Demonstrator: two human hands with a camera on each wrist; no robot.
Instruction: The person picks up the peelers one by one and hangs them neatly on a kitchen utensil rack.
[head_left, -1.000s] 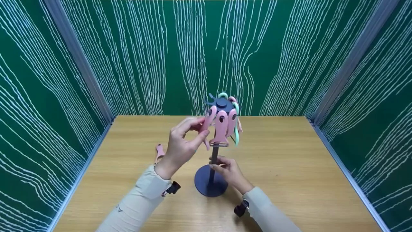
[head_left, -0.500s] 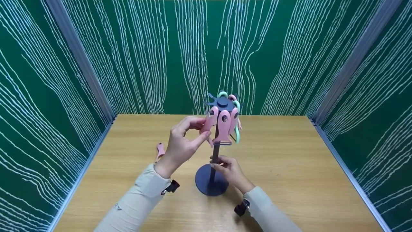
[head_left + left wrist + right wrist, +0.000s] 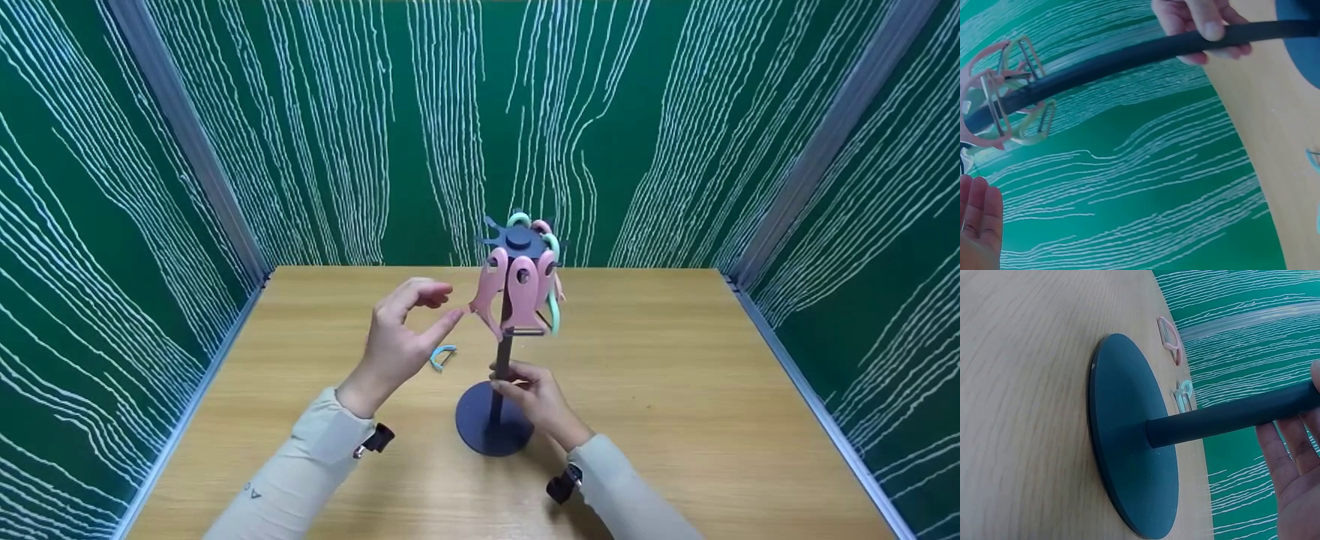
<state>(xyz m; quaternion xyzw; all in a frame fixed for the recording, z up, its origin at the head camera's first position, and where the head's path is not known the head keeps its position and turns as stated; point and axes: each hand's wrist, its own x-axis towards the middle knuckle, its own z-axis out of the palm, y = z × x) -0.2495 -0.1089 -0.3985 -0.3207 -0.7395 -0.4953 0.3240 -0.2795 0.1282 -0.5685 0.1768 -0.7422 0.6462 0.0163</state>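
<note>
My left hand (image 3: 401, 337) stands just left of a pink peeler (image 3: 491, 289), thumb and fingers spread apart with nothing between them. That peeler hangs by its handle hole from a hook of a dark blue rotating stand (image 3: 519, 238). Beside it hang another pink peeler (image 3: 523, 300) and a mint green peeler (image 3: 554, 309), among several. Lower down, my right hand (image 3: 538, 401) grips the stand's pole (image 3: 502, 360) above its round base (image 3: 480, 435). In the left wrist view, the left hand's fingers (image 3: 985, 211) are straight, below the hanging peelers.
On the wooden table (image 3: 675, 360) lies a light blue peeler (image 3: 435, 360), left of the stand. The right wrist view also shows a pink peeler (image 3: 1174, 343) lying there; in the head view it is hidden behind the left hand. Green patterned walls (image 3: 330, 135) enclose the table.
My left hand has let go of the pink peeler and drawn back to the left, leaving it on its hook. The light blue peeler has come into sight. My right hand stays on the pole.
</note>
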